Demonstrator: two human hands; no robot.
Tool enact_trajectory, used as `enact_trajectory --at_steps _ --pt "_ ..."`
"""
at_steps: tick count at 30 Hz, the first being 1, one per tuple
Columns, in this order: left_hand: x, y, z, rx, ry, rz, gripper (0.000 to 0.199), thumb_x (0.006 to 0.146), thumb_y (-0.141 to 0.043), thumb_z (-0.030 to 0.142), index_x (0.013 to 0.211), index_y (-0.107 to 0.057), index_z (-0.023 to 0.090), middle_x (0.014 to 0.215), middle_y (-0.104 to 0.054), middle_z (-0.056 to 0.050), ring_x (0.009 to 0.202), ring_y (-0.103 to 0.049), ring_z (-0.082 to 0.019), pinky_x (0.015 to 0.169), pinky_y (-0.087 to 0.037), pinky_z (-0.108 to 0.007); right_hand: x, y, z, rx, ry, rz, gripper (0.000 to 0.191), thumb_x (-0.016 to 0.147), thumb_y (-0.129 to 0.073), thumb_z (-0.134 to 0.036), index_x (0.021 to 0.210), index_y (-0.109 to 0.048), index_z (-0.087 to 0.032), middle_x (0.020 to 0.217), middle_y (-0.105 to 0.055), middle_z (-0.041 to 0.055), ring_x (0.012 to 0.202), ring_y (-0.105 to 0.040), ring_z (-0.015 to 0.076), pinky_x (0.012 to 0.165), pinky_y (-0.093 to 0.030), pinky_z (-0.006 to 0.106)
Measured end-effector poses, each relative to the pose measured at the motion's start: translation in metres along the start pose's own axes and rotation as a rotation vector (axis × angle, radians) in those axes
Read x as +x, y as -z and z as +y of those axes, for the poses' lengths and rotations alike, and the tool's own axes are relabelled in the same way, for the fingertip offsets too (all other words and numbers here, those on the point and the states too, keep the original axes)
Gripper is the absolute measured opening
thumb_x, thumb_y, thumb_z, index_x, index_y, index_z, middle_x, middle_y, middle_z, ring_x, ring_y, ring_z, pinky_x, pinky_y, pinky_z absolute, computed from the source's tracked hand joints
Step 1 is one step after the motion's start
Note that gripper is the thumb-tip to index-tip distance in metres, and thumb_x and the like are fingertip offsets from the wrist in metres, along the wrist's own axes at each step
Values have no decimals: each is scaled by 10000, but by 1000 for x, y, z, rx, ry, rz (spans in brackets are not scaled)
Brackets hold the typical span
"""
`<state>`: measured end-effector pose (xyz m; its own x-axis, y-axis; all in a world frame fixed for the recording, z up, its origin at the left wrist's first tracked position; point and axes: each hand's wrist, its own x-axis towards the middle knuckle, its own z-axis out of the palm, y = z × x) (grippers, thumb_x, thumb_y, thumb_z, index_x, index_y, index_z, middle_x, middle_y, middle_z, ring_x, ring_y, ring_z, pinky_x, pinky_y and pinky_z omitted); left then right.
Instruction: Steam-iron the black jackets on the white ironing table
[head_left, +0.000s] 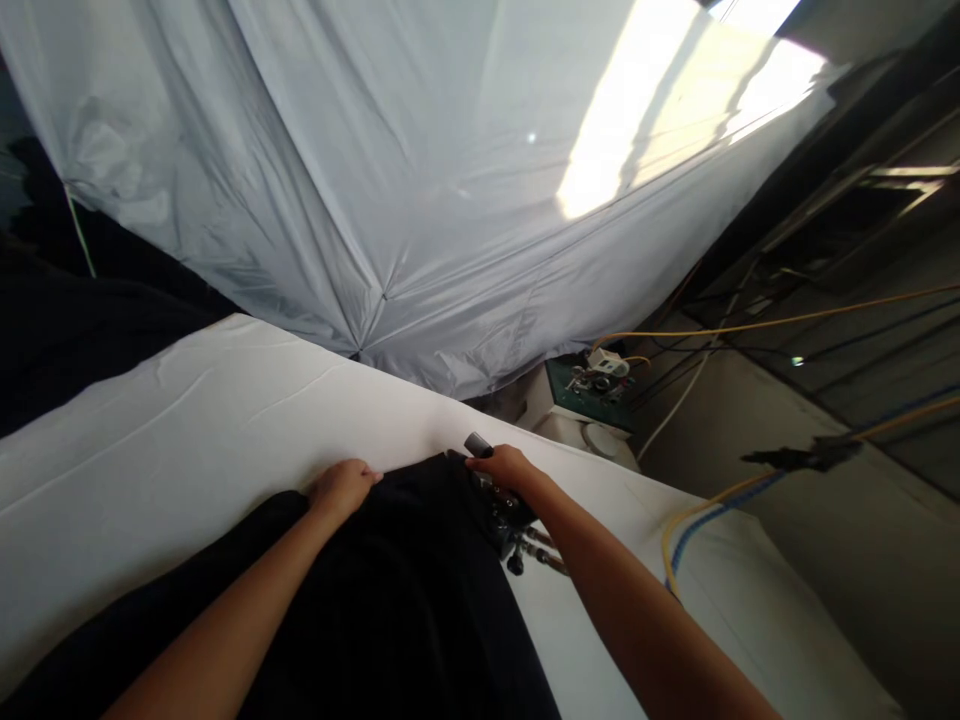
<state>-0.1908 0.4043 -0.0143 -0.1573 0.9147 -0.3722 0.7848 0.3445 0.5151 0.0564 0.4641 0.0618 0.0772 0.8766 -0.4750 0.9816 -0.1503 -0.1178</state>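
Note:
Black fabric [390,590] lies over the white-covered table, its top edge running between my hands. My left hand [343,490] is closed on that edge, thumb and fingers pinched together. At the fabric's upper right corner, my right hand [504,468] is closed around a dark hand-held tool [510,510] with metal fittings on its lower right side. A grey cylindrical end of the tool sticks out above my fingers. The tool's underside is hidden by the cloth and my hand.
Behind the white table [187,400] hangs a large pale grey sheet [450,200]. A machine with a green top [577,395] stands beyond the table's edge. Yellow and blue hoses [701,515] loop over the table's right side. Dark cloth [90,330] lies at the left.

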Motion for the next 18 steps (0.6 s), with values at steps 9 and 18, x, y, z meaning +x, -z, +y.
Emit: enact_trajectory --at_steps 9,18 --pt "5 -2 -1 -24 15 -39 320 746 -447 445 782 -661 210 843 -676 -72 801 -604 -241 611 -386 -290 -41 9 0 -31 168 12 525 653 -575 -619 876 -681 -155 809 -673 74 707 -611 195 555 -399 232" --pt "9 -6 -4 -71 8 -14 320 734 -439 457 737 -649 217 775 -678 -57 730 -603 -233 590 -394 -285 -74 -22 55 -24 121 -51 526 623 -582 -616 896 -681 -177 840 -674 73 737 -614 209 563 -395 246"
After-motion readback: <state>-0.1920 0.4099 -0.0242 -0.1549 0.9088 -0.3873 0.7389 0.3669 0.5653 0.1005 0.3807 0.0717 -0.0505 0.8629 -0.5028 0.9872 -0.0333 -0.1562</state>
